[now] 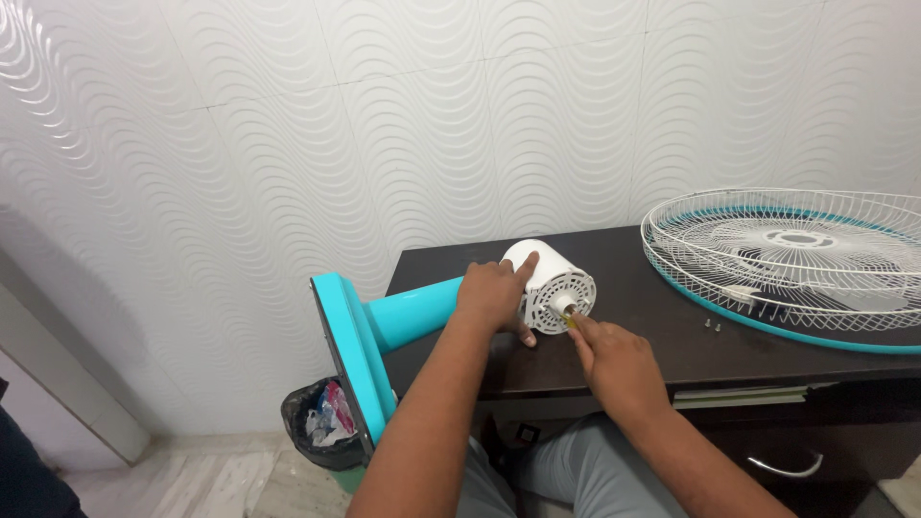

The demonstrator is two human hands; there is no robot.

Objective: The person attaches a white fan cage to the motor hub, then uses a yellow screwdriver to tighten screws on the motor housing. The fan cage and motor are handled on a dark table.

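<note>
A table fan lies on its side across the dark desk (652, 336). Its white motor housing (549, 280) rests on the desk, and its turquoise neck (414, 313) and turquoise base (353, 355) stick out past the left edge. My left hand (494, 295) grips the top and side of the motor housing. My right hand (614, 360) holds a small yellow-tipped tool (574, 321) against the shaft at the front of the motor. The tool's handle is hidden in my fist.
A white wire fan guard (782, 251) with a turquoise rim lies on the right of the desk, with two small screws (711, 326) in front of it. A black waste bin (321, 422) with rubbish stands on the floor below the fan base. A desk drawer handle (785, 468) shows lower right.
</note>
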